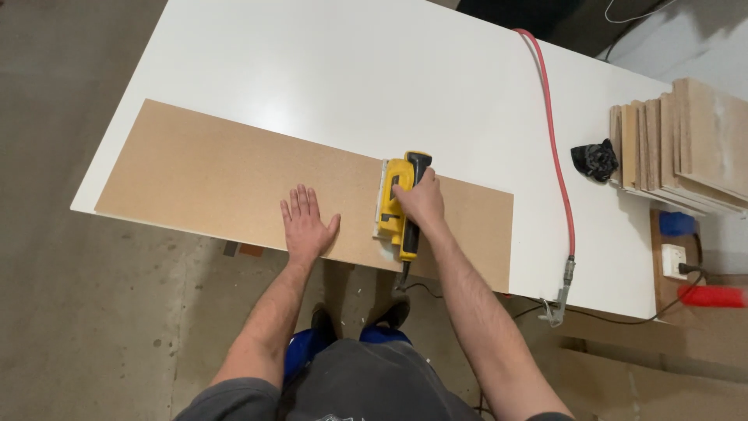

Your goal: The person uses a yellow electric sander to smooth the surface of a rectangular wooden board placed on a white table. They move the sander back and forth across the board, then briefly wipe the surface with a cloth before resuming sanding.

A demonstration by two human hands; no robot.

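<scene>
A broad white rectangular worktable stands on a grey, scuffed concrete floor. Flat brown cardboard sheets lie on the floor at right. Light seems even and artificial, though no lamp shows.

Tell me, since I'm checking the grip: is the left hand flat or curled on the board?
Flat. The left hand lies palm-down, fingers spread, on the brown board, beside the yellow sander.
</scene>
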